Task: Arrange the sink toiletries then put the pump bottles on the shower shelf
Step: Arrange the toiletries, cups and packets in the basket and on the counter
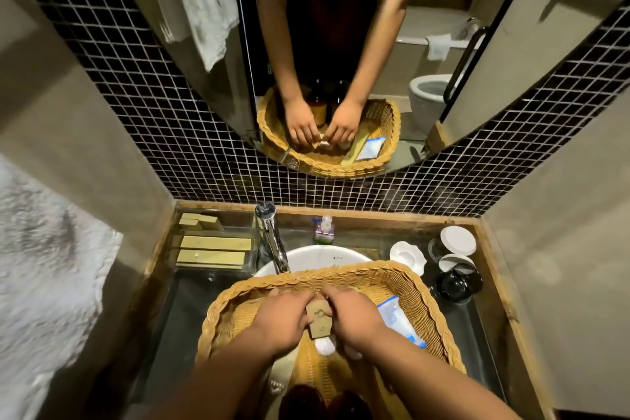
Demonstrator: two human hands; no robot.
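Together, the left hand [286,317] and right hand [351,315] pinch a small tan cardboard packet [318,319], fingers clamped on it, over the woven wicker basket [426,300].

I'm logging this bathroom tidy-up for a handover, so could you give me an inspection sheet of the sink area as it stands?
Surface: dark wet-looking counter with wooden edging, white basin partly under a wicker basket.
Job's things: small tan box held over the basket; blue-and-white sachet inside; two dark bottle tops at the near edge.
Clutter: tan boxes in a clear tray, small soap bottle, white dish, lidded glasses.
Grippers: left hand and right hand, fingers closed on the box.
Cables: nothing seen.
Surroundings: chrome tap, black mosaic tiles, round mirror, white towel.
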